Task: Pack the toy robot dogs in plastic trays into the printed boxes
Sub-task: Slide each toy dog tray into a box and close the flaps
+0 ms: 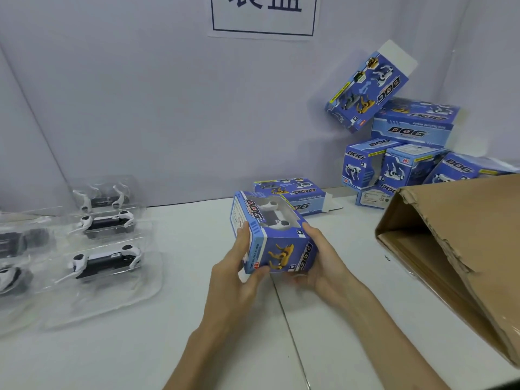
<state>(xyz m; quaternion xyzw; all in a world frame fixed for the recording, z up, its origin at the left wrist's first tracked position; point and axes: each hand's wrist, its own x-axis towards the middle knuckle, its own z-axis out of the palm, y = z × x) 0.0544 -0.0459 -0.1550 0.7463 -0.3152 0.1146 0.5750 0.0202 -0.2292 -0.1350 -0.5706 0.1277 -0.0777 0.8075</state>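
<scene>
We hold a box (277, 243) over the middle of the surface (197, 319), left hand (242, 267) curled round its left end, right hand (323, 266) curled round its right end; a white dog (271, 213) shows through the top window. More dogs in trays (104, 260) lie well to the left, and a second box (295, 192) lies just behind the held one. At right a stack (408, 156) stands by the wall, a tilted box (365, 91) above it, blurred, with an open carton (450, 249) nearer us.
</scene>
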